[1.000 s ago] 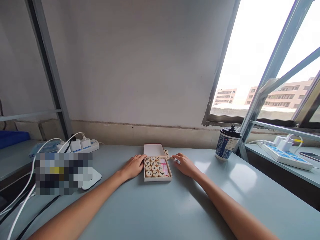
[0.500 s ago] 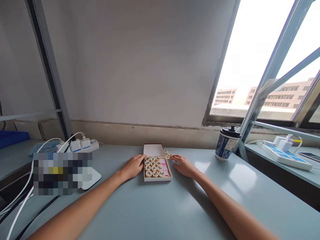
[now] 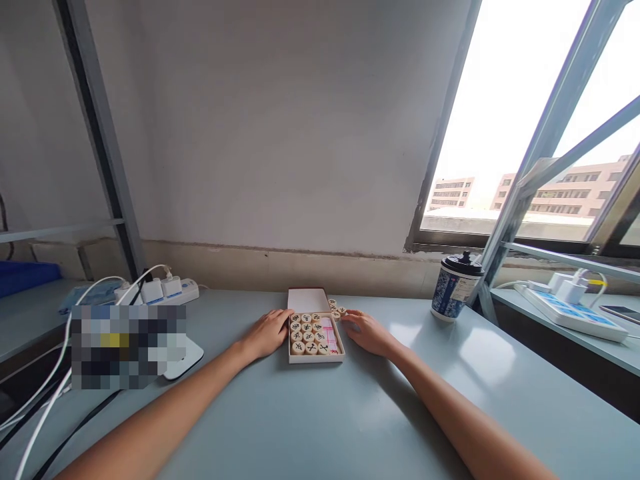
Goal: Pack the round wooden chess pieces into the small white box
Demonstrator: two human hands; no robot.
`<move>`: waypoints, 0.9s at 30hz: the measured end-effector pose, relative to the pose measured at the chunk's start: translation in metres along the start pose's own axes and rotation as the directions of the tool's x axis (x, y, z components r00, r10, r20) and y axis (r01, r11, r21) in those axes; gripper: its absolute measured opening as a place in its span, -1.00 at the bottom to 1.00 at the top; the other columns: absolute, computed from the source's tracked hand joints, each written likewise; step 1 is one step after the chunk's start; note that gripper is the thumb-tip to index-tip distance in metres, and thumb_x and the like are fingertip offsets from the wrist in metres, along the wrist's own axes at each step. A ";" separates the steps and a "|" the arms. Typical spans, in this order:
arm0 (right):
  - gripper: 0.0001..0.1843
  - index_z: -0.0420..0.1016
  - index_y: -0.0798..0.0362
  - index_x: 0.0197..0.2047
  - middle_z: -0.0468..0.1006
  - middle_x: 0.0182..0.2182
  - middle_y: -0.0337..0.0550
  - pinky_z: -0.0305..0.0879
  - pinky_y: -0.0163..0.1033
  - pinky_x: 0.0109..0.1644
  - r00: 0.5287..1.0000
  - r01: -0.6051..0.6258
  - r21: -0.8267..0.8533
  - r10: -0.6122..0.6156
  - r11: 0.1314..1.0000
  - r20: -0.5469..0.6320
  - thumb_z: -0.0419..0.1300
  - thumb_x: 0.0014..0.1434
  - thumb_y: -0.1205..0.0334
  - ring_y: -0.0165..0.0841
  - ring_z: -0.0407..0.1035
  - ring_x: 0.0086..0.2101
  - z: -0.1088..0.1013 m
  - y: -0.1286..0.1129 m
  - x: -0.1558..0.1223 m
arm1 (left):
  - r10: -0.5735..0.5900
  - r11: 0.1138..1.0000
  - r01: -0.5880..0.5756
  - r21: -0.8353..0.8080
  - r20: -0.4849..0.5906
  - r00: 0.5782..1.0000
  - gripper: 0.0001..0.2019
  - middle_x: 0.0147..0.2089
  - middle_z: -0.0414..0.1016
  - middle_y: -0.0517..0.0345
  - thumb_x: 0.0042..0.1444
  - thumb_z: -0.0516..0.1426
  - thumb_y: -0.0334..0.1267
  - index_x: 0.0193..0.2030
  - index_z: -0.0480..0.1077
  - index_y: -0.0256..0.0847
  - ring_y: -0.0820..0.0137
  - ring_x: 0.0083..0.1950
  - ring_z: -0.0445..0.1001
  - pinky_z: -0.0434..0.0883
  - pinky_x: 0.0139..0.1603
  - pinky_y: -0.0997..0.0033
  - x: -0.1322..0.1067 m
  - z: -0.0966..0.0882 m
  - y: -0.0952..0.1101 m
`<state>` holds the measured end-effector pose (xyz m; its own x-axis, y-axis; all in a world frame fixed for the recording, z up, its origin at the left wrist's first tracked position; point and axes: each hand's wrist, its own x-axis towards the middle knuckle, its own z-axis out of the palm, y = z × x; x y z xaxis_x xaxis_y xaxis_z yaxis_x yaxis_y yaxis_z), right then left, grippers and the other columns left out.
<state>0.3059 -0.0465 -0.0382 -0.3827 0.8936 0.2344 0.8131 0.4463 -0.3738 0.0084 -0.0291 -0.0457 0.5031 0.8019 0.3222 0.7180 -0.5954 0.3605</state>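
A shallow white box [image 3: 316,359] sits at the middle of the desk, its lid folded back behind it. Rows of round wooden Chinese chess pieces [image 3: 311,337] with dark characters fill most of it, and a pink-and-white printed paper shows at its right side. My left hand [image 3: 270,332] lies along the box's left side, fingers stretched out and fingertips at its edge. Beyond the right back corner lie several loose chess pieces [image 3: 336,315]. My right hand [image 3: 366,331] rests on the desk with fingers extended, its fingertips at the nearest loose piece.
At the back right stands a blue-patterned cup [image 3: 454,288] with a black lid. A power strip [image 3: 186,291] with plugged chargers and white cables is at the left, near a blurred patch. Another power strip [image 3: 570,310] and a phone [image 3: 623,313] lie on the right-hand surface.
Both hands and the chess pieces keep their places. The whole view has shifted very slightly.
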 end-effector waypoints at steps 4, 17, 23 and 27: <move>-0.72 0.44 0.07 0.05 0.41 0.12 -0.03 0.23 0.09 0.20 1.000 -0.008 0.008 0.008 1.000 -0.001 0.15 0.31 0.16 -0.19 0.32 0.09 0.000 -0.001 0.000 | 0.001 1.000 -0.001 0.001 0.001 1.000 -0.70 0.15 0.39 -0.04 0.30 0.09 -0.19 0.13 0.35 -0.21 0.23 0.09 0.43 0.41 0.11 0.03 0.000 0.000 0.000; -0.57 0.32 0.02 0.21 0.32 0.21 0.00 0.16 0.13 0.24 0.998 -0.055 0.040 0.055 0.998 -0.005 0.15 0.31 0.13 -0.14 0.25 0.17 -0.002 -0.005 -0.002 | 0.015 1.000 -0.015 0.010 -0.001 1.000 -0.70 0.14 0.40 -0.04 0.30 0.09 -0.19 0.12 0.35 -0.21 0.23 0.10 0.43 0.40 0.13 0.02 0.000 -0.001 0.001; -0.57 0.30 0.03 0.21 0.37 0.15 0.00 0.22 0.11 0.20 0.998 -0.062 0.051 0.063 0.997 -0.013 0.15 0.31 0.15 -0.15 0.29 0.13 -0.003 -0.008 -0.004 | 0.011 1.000 -0.011 0.017 -0.002 1.000 -0.71 0.13 0.41 -0.03 0.30 0.09 -0.19 0.11 0.36 -0.22 0.24 0.08 0.44 0.42 0.11 0.04 0.000 -0.001 0.001; -0.60 0.32 0.04 0.18 0.36 0.15 -0.01 0.23 0.10 0.19 0.998 -0.063 0.054 0.064 0.997 -0.027 0.15 0.30 0.17 -0.16 0.28 0.12 -0.002 -0.007 -0.004 | 0.015 1.000 -0.015 0.023 -0.002 1.000 -0.71 0.13 0.40 -0.03 0.30 0.09 -0.19 0.11 0.36 -0.22 0.24 0.08 0.44 0.42 0.10 0.04 0.000 0.000 0.001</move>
<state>0.3024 -0.0532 -0.0348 -0.3177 0.9189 0.2338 0.8106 0.3911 -0.4358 0.0088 -0.0297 -0.0450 0.5128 0.7928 0.3293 0.7214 -0.6059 0.3354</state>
